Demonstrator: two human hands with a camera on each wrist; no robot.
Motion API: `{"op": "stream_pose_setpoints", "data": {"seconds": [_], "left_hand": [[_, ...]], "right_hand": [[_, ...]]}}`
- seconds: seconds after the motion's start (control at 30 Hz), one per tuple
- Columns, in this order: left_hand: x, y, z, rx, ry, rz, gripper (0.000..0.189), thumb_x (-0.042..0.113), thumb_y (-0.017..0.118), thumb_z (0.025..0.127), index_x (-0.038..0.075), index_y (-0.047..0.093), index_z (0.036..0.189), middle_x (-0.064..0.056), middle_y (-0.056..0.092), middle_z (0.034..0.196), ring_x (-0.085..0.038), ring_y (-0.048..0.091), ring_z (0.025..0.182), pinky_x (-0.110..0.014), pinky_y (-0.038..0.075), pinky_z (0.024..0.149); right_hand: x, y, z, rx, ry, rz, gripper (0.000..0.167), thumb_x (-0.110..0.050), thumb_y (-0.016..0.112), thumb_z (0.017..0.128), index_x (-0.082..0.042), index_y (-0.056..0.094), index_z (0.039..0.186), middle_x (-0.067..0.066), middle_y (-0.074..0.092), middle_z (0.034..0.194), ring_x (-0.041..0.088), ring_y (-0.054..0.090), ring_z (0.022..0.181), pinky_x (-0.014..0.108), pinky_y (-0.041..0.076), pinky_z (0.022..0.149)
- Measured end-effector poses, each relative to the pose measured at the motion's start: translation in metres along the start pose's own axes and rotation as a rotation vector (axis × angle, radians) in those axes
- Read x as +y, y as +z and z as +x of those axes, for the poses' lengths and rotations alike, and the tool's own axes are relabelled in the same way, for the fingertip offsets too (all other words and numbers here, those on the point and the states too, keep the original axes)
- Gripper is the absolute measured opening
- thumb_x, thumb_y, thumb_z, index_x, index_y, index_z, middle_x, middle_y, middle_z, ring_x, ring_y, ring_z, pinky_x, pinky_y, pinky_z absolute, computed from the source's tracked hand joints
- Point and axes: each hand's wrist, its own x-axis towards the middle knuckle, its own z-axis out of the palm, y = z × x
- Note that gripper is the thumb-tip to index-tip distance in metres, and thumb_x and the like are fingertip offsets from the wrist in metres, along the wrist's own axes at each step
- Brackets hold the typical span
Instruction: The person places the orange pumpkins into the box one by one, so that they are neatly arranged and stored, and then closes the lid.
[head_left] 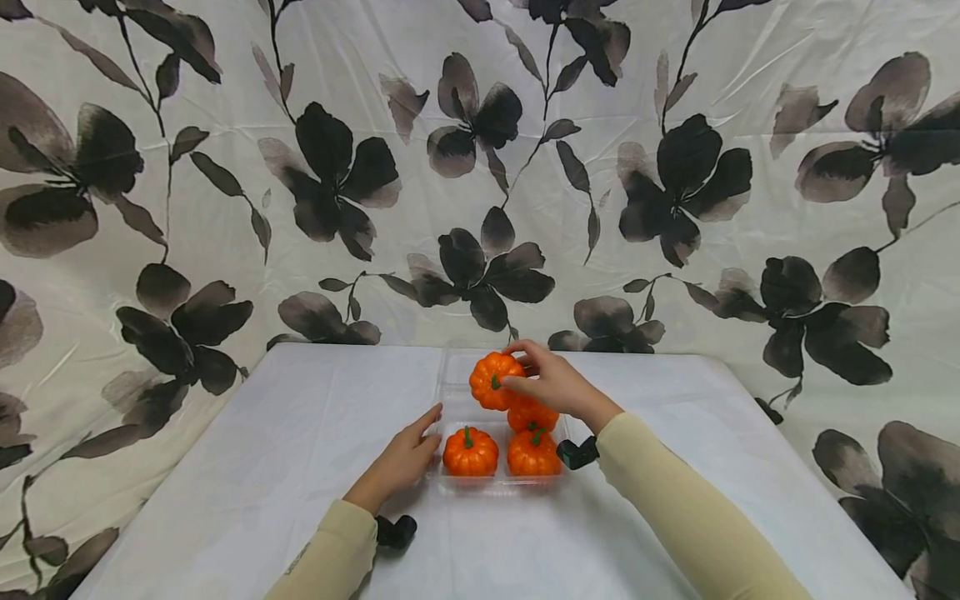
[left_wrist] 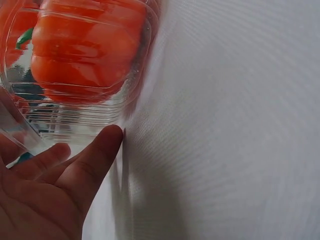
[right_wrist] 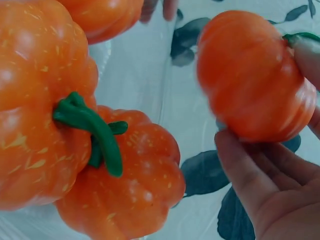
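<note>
My right hand grips a small orange pumpkin with a green stem, raised over a clear plastic container. In the right wrist view, the thumb lies by the stem of this pumpkin and fingers support its other side. Inside the container sit a front-left pumpkin, a front-right pumpkin and another pumpkin behind that one, partly hidden by the held pumpkin. My left hand is at the container's left side, its fingers extended by the clear ribbed wall.
A white cloth covers the table under the container. Behind the table's far edge hangs a white curtain with dark flowers. A black wrist device is on the left wrist, and another black device on the right.
</note>
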Motion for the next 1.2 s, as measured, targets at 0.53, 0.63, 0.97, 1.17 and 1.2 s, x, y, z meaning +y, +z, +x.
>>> {"op": "stream_pose_setpoints", "data": {"seconds": [0.53, 0.63, 0.97, 1.17, 1.2], "left_hand": [[0.002, 0.000, 0.001, 0.003, -0.002, 0.018, 0.057, 0.027, 0.046, 0.100, 0.022, 0.029, 0.154, -0.006, 0.042, 0.153, -0.017, 0.059, 0.094, -0.048, 0.050, 0.098], [0.002, 0.000, 0.001, 0.006, 0.000, 0.017, 0.057, 0.027, 0.046, 0.100, 0.021, 0.029, 0.154, -0.007, 0.042, 0.153, -0.018, 0.060, 0.098, -0.049, 0.050, 0.100], [0.002, 0.000, 0.000, -0.008, 0.002, 0.018, 0.056, 0.027, 0.046, 0.100, 0.021, 0.029, 0.154, -0.008, 0.043, 0.152, -0.018, 0.058, 0.094, -0.051, 0.046, 0.103], [0.002, -0.001, 0.000, -0.012, 0.006, 0.017, 0.056, 0.027, 0.046, 0.100, 0.022, 0.029, 0.154, -0.007, 0.043, 0.152, -0.017, 0.058, 0.092, -0.051, 0.046, 0.103], [0.002, -0.001, 0.000, -0.013, 0.008, 0.016, 0.056, 0.027, 0.046, 0.100, 0.022, 0.029, 0.154, -0.007, 0.043, 0.152, -0.016, 0.057, 0.090, -0.051, 0.046, 0.103]], "right_hand": [[-0.009, 0.017, 0.020, 0.021, -0.066, -0.139, 0.044, -0.024, 0.076, 0.083, -0.022, 0.055, 0.122, 0.002, 0.061, 0.126, 0.023, 0.057, 0.118, 0.040, 0.051, 0.099], [-0.009, 0.020, 0.023, 0.022, -0.079, -0.182, 0.043, -0.025, 0.075, 0.084, -0.023, 0.056, 0.123, 0.001, 0.063, 0.125, 0.023, 0.057, 0.117, 0.042, 0.050, 0.100], [-0.009, 0.029, 0.029, -0.024, -0.028, -0.168, 0.042, -0.019, 0.074, 0.084, -0.028, 0.061, 0.122, -0.002, 0.062, 0.124, 0.021, 0.058, 0.110, 0.042, 0.051, 0.098], [-0.006, 0.036, 0.033, -0.035, -0.016, -0.156, 0.038, -0.016, 0.075, 0.082, -0.025, 0.061, 0.117, 0.000, 0.062, 0.126, 0.022, 0.058, 0.110, 0.041, 0.051, 0.099], [-0.005, 0.037, 0.034, -0.035, -0.013, -0.154, 0.039, -0.016, 0.076, 0.082, -0.025, 0.061, 0.116, 0.001, 0.062, 0.126, 0.022, 0.058, 0.111, 0.041, 0.050, 0.099]]}}
